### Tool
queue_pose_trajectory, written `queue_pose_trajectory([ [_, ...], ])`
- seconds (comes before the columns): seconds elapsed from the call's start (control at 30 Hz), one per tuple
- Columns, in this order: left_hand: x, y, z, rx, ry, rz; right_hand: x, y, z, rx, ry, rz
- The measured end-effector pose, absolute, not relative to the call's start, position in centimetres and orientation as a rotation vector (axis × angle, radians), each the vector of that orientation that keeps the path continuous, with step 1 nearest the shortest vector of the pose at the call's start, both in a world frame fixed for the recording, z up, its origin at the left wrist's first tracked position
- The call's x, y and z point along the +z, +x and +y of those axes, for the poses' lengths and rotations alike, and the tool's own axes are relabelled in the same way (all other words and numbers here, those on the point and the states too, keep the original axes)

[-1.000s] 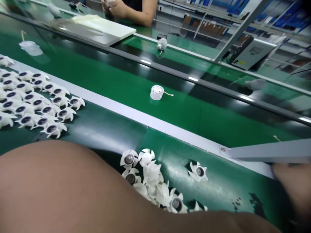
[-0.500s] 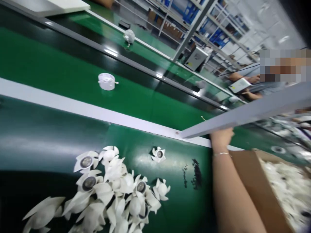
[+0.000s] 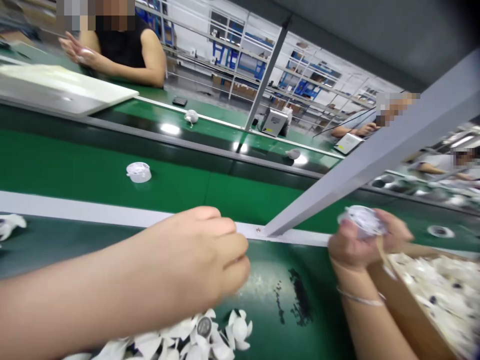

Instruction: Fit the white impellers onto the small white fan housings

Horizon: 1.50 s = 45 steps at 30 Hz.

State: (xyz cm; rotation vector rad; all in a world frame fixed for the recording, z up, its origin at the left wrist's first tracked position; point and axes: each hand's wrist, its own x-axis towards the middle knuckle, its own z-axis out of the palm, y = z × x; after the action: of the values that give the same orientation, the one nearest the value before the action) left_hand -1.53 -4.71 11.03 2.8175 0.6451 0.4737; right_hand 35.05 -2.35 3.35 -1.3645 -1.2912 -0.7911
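Note:
My right hand [image 3: 362, 245] is shut around a round white plastic housing [image 3: 363, 221], lifted just above the edge of a cardboard box. The box wall [image 3: 407, 310] is at the lower right, and the box is full of white plastic fan impellers [image 3: 438, 280]. My left hand [image 3: 210, 255] is curled closed near the belt's white strip, and nothing shows between its fingers. Below it lies a heap of white impellers with dark hubs [image 3: 238, 330], partly hidden by my left hand and forearm.
A grey metal strut [image 3: 348, 170] slants across the view above my hands. A white housing [image 3: 138, 172] sits on the green conveyor belt [image 3: 93, 160]. Seated people work across the belt, one holding a small white item. Shelving stands behind them.
The view has swung right and tilted. My left hand has come in over the impeller heap. My right hand now shows a white housing, lifted over the box edge.

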Motion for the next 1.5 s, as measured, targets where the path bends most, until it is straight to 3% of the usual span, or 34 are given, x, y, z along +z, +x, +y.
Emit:
queue_pose_trajectory([
  [0.07,10.2,-0.9,-2.1,0.265,2.837,0.600,5.5,32.4,-4.6,-0.673,-1.128,-1.519],
  [0.17,7.9,-0.6,1.3,0.240,2.549,0.615,7.5,27.8,-6.9,0.000,-1.142,-1.901],
  [0.27,5.6,-0.5,3.1,0.280,2.184,0.679,7.0,24.4,-7.4,0.481,-1.133,-2.111],
  [0.4,4.2,-0.2,3.2,0.231,1.980,0.673,4.7,23.1,-6.9,0.756,-1.045,-2.242],
  [0.8,2.1,1.5,1.6,-0.001,1.760,0.771,3.6,23.1,-7.3,0.873,-1.262,-2.384],
  [1.03,5.4,0.8,0.2,-0.261,2.137,0.810,4.0,24.2,-6.2,1.042,-1.064,-2.518],
  [1.23,5.7,1.3,-2.0,-0.363,2.325,0.597,3.1,25.5,-6.2,0.252,-1.582,-2.145],
  [1.43,4.6,1.6,-0.7,-0.265,2.249,0.698,4.6,28.8,-6.8,0.761,-1.992,-2.546],
  [1.5,4.2,1.4,0.2,-0.191,2.198,0.714,4.3,29.7,-6.6,0.781,-2.124,-2.597],
])
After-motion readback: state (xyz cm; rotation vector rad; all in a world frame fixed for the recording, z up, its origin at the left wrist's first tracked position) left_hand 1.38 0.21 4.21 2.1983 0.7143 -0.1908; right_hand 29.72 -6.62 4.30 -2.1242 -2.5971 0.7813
